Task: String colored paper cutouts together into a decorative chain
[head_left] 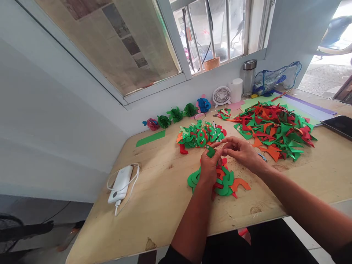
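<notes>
My left hand (210, 165) is closed on a green paper cut-out (211, 151), whose curved end sticks up above the thumb. A small pale square shows at its tip. Close beside it, my right hand (242, 151) has thumb and fingertips pinched together; what lies between them is too small to make out. Under my left hand is a pile of curved green, red and orange paper cut-outs (227, 183), partly hidden by the hand and wrist. Just beyond my hands sits a second heap of cut-outs (199, 136), several with small pale squares on them.
A large heap of red, green and orange paper scraps (275, 128) lies to the right, near a phone (339, 125). Along the wall stand paper flowers (176, 114), a small fan (221, 96) and a glass bottle (249, 79). A white power bank (121, 183) with cable lies left.
</notes>
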`<state>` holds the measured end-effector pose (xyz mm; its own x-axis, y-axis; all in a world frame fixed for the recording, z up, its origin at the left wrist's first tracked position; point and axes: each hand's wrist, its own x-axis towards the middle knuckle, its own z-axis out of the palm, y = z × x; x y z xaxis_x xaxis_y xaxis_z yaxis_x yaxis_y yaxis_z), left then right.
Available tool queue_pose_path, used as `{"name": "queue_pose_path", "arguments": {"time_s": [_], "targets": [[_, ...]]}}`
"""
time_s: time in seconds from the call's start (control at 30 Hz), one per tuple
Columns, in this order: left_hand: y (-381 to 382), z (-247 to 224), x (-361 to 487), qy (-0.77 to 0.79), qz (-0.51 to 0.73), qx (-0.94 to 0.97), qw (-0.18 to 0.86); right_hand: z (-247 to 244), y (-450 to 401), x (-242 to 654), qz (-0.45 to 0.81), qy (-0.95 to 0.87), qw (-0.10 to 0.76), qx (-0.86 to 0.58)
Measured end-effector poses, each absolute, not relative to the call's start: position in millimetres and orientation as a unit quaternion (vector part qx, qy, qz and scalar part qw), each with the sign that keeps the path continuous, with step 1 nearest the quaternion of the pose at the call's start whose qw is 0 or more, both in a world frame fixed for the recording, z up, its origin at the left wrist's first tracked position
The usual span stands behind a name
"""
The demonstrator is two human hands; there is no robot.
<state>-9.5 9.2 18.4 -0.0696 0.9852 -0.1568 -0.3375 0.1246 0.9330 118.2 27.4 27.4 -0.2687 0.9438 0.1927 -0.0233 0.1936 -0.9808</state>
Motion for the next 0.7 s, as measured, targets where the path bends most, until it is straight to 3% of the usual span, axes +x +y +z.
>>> {"name": "queue_pose_path", "arguments": {"time_s": [0.3, 0.7], "targets": [[10.3, 16.1, -11.5, 0.462, 0.575, 0.367, 0.567, 24.8, 30.0, 120.0, 0.514, -0.587, 0.479, -0.401], [2.7, 21.5, -4.3, 0.452, 0.481, 0.368, 0.655, 36.7, 20.1, 115.7, 0.571, -0.55, 0.497, -0.352]]}}
